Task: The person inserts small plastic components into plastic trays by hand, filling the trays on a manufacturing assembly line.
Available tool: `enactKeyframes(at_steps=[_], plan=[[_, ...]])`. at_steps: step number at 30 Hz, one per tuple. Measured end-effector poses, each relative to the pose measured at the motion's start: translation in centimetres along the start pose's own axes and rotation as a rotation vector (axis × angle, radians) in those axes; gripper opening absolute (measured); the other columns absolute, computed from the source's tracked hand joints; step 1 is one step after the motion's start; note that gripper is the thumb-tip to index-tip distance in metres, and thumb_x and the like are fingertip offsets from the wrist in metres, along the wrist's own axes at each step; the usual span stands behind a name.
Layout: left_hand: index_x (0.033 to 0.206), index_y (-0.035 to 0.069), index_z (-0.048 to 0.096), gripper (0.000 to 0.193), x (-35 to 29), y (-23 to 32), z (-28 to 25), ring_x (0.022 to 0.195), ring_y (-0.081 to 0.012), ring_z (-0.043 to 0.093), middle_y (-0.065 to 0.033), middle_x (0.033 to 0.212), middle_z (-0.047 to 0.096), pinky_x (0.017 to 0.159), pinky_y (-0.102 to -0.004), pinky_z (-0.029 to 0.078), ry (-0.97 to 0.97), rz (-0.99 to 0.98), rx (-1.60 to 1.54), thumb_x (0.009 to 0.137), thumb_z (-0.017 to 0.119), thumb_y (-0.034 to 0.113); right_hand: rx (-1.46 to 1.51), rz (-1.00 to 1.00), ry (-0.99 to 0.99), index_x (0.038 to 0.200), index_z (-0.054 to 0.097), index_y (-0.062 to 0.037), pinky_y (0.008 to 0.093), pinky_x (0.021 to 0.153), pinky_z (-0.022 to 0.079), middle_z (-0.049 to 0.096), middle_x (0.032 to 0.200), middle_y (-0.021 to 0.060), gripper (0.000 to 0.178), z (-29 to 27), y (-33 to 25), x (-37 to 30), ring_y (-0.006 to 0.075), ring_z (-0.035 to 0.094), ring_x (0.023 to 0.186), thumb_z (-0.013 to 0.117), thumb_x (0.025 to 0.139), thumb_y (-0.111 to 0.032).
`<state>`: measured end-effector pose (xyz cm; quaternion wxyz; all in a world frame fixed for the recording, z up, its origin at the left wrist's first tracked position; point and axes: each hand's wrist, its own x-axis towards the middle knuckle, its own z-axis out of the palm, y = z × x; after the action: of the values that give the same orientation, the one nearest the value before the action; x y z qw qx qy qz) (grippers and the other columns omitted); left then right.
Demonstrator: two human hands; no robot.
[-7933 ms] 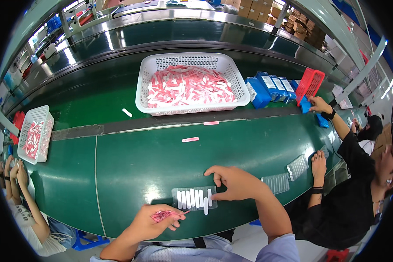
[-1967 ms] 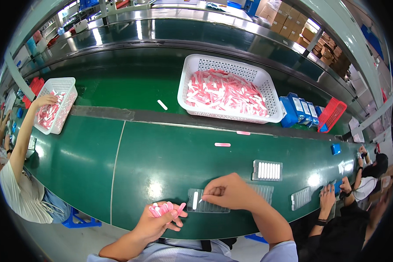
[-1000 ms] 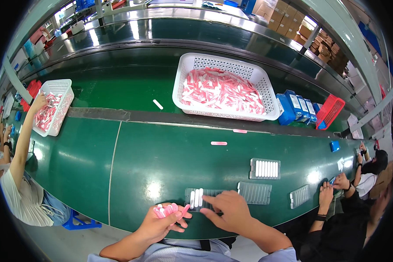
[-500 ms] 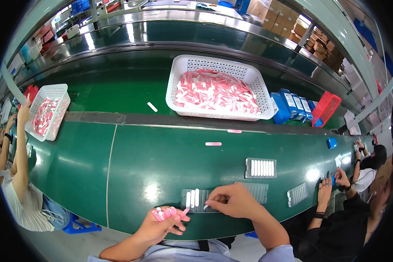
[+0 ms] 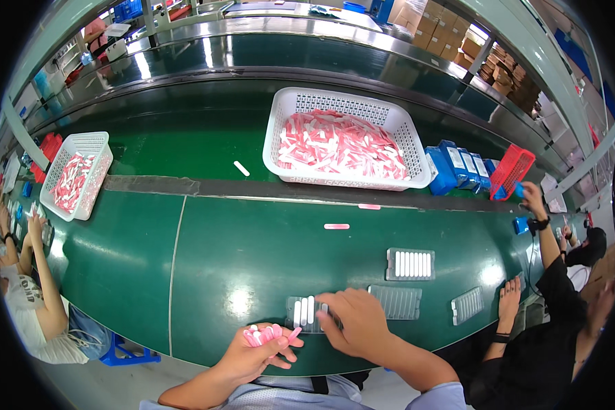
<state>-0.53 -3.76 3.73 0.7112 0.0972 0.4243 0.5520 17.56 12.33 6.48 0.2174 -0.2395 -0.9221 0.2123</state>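
My left hand (image 5: 253, 355) is closed around a bunch of small pink and white round-ended strips (image 5: 265, 334), with one pink strip sticking out by the fingertips. My right hand (image 5: 359, 324) hovers over a clear slotted tray (image 5: 292, 311), thumb and index finger apart, and no strip shows between them. Side by side in that tray's left part lie white strips (image 5: 304, 312); another white piece shows partly behind my right fingers. Just right of my hand lies a second clear tray (image 5: 396, 303) with bare slots. Beyond it, another tray (image 5: 391, 266) holds a row of several white strips.
A large white basket (image 5: 275, 147) heaped with strips stands behind the dark ledge; a smaller one (image 5: 101, 167) is at left. Loose strips (image 5: 336, 226) lie on the green table. Blue packs (image 5: 451, 171) and a red basket (image 5: 516, 174) stand right. Co-workers sit both sides.
My right hand has let go of a white strip in the near tray, and its fingers have spread and lifted. My left hand stays put. The co-worker at right has reached toward the red basket.
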Motion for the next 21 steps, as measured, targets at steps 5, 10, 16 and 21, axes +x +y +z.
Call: enactKeyframes(at_steps=[5, 10, 16, 21], plan=[[0.123, -0.003, 0.062, 0.030, 0.2, -0.6, 0.1, 0.088, -0.0210, 0.071, -0.0177, 0.114, 0.069, 0.073, -0.0374, 0.063, -0.069, -0.044, 0.053, 0.098, 0.064, 0.013, 0.603, 0.286, -0.253, 0.094, 0.072, -0.0081, 0.0345, 0.060, 0.048, 0.059, 0.063, 0.0053, 0.017, -0.9, -2.3, -0.4, 0.0219, 0.061, 0.062, 0.074, 0.087, -0.023], [0.118, -0.002, 0.063, 0.024, -0.4, -0.6, -0.4, 0.088, -0.0217, 0.071, -0.0190, 0.113, 0.069, 0.073, -0.0376, 0.063, 0.007, -0.016, 0.020, 0.097, 0.064, 0.009, 0.049, -0.132, 0.122, 0.081, 0.072, -0.0099, 0.0319, 0.053, 0.038, 0.051, 0.057, -0.0024, 0.013, -1.1, 0.9, -1.2, 0.0156, 0.051, 0.055, 0.083, 0.074, -0.014], [0.113, -0.006, 0.063, 0.021, -0.5, -0.3, 0.0, 0.082, -0.0226, 0.072, -0.0208, 0.107, 0.071, 0.067, -0.0360, 0.065, 0.037, -0.010, 0.004, 0.095, 0.066, 0.004, -0.205, -0.242, -0.047, 0.092, 0.072, -0.0120, 0.0324, 0.059, 0.035, 0.051, 0.065, -0.0035, 0.034, 0.9, 0.5, -2.4, 0.0160, 0.048, 0.061, 0.085, 0.071, -0.035], [0.114, -0.005, 0.063, 0.021, -0.3, -0.3, 0.3, 0.083, -0.0230, 0.073, -0.0200, 0.107, 0.071, 0.066, -0.0353, 0.064, 0.024, -0.027, 0.038, 0.095, 0.066, 0.004, -0.113, -0.141, 0.099, 0.094, 0.072, -0.0111, 0.0335, 0.059, 0.035, 0.054, 0.065, -0.0036, 0.037, -0.4, -0.1, -1.4, 0.0157, 0.050, 0.061, 0.086, 0.071, -0.037]])
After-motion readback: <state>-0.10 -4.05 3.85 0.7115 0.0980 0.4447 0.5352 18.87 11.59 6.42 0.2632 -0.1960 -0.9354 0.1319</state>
